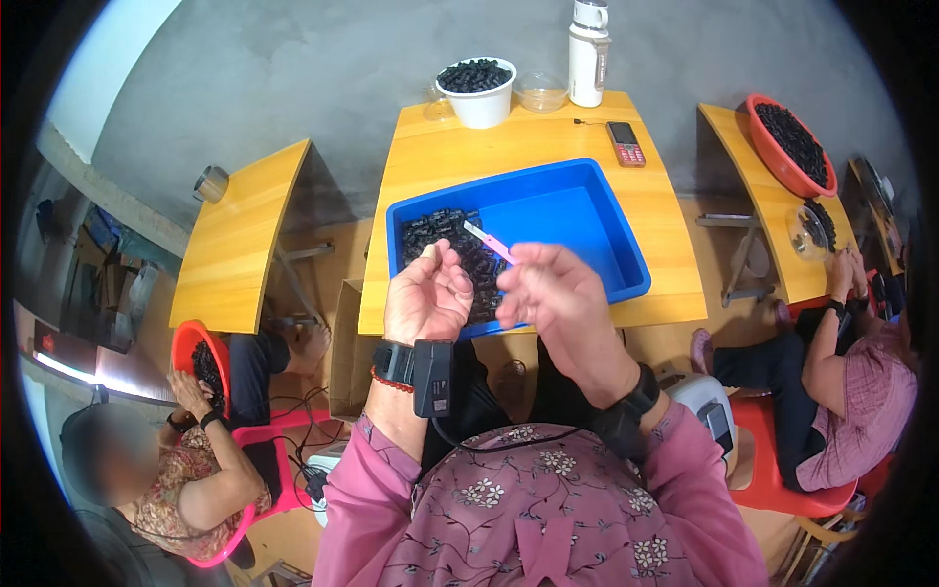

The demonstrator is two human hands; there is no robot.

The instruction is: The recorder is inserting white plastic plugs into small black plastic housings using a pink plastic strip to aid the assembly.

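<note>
Over the blue tub: both hands are raised close together above its near edge, at the front of the middle table.
Left hand: the left hand [427, 296] is curled palm-up, fingers loosely bent inward, with a small pale piece [428, 252] pinched at the thumb tip; what lies inside the palm cannot be told.
Right hand: the right hand [556, 293] is half-closed, thumb and forefinger gripping a thin pink-handled tool [487, 241] whose pale tip points up and left over the tub.
Blue tub: the blue tub [587, 220] sits on the yellow table [665, 215]; a heap of small black parts [445, 240] fills its left side, the right side shows bare blue floor.
Back of table: a white bowl [479, 106] of the same black parts, a clear bowl [541, 95], a white bottle [589, 54] and a red phone [625, 143] stand well apart from the hands.
Neighbours: a person at lower left bends over a red basin [186, 344]; another at right sits by a table bearing a red bowl [773, 157] of black parts.
</note>
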